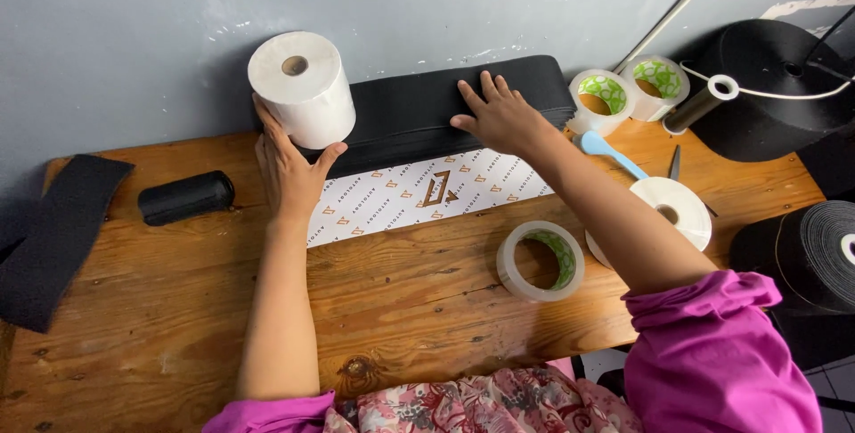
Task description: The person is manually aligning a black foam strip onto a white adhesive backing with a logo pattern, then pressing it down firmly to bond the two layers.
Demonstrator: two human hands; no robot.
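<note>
White paper, wound thick on a roll (301,87), is what my left hand (287,168) cradles from below, fingers and thumb spread wide around its lower end while it tips against the grey wall (134,32). My right hand (500,117) lies flat, fingers splayed, holding nothing, and presses on a long black padded piece (427,112). That piece runs from just right of my left thumb to past the right hand's knuckles, along the wall.

Under it, on the near side of both hands, lies a printed white sheet (419,194) on the wooden table (178,308).

Risk, as I judge it: the white roll is only propped, so it could slip off my open palm and roll onto the padded piece or drag the sheet askew. My right forearm crosses close above a clear tape roll (540,261), and a careless pull back could knock it.

Right of the right hand it is crowded: two more tape rolls (628,87), a blue handle (614,155), scissors (675,164), another white roll (677,208), and a big black spool (775,85). Left of my left hand, only a small black roll (186,197) and black webbing (58,237) at the table's edge, with bare wood toward me.
</note>
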